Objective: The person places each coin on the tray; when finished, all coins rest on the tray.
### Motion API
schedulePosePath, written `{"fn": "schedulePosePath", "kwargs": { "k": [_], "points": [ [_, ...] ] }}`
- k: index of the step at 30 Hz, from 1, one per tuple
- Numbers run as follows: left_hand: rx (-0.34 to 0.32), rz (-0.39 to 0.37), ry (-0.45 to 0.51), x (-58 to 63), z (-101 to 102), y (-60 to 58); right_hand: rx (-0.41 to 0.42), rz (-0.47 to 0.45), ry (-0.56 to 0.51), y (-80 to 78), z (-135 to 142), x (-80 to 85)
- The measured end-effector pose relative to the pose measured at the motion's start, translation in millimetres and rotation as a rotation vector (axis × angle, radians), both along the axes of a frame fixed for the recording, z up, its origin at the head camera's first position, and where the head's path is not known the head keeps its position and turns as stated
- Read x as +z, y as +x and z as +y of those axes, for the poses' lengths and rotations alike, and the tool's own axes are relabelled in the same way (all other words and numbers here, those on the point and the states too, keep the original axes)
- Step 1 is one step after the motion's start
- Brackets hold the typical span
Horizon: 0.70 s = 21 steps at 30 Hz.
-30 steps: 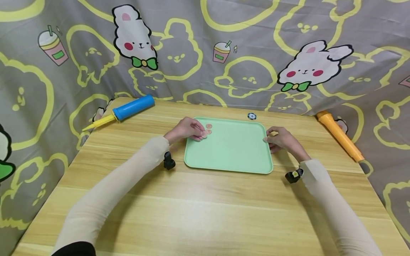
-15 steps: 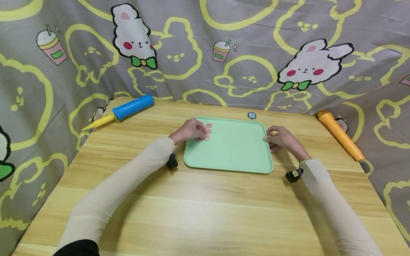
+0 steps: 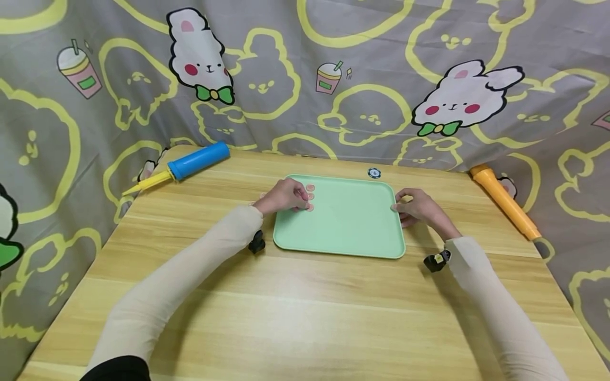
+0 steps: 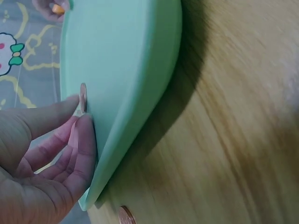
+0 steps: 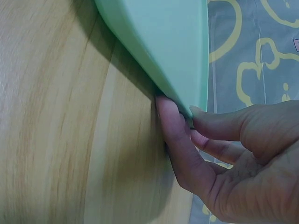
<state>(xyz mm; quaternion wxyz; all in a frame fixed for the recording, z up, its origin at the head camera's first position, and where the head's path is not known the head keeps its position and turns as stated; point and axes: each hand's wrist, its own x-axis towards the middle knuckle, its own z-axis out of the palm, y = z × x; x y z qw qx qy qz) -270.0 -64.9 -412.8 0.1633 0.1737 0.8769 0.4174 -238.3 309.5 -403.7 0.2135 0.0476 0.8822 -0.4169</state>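
Near the left end of a pale green tray (image 3: 352,222), my left hand (image 3: 285,196) pinches a copper-coloured coin (image 4: 83,99) between thumb and fingertips, close over the tray floor. Two more coins lie on the tray just beyond it, the farther coin (image 3: 311,188) near the back rim; with the pinched one they form a short row. At the tray's right end my right hand (image 3: 415,205) grips the rim, thumb (image 5: 219,123) on top and fingers beneath and against the outside.
Another coin (image 4: 125,214) lies on the wooden table (image 3: 286,317), left of the tray. A blue and yellow pump (image 3: 197,160) rests at back left. A poker chip (image 3: 374,173) is behind the tray, an orange tube (image 3: 506,202) at right. A patterned curtain (image 3: 286,69) borders the table.
My left hand has moved a little right and nearer the front, bringing its coin down into line with the other two. My right hand keeps its grip on the tray.
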Motion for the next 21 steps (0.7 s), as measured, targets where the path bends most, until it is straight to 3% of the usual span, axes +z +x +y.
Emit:
{"fn": "schedulePosePath", "kwargs": {
  "k": [9, 14, 21],
  "points": [
    [0.039, 0.049, -0.047, -0.2, 3.3, -0.1, 0.005, -0.001, 0.004, 0.0, 0.5, 1.2],
    [0.035, 0.047, 0.000, 2.0, -0.5, -0.4, 0.011, -0.003, 0.000, 0.4, -0.8, 3.0],
    [0.005, 0.126, 0.074, 9.2, -19.4, -7.0, 0.013, -0.012, 0.006, 0.8, -0.6, 4.3]
  ]
}}
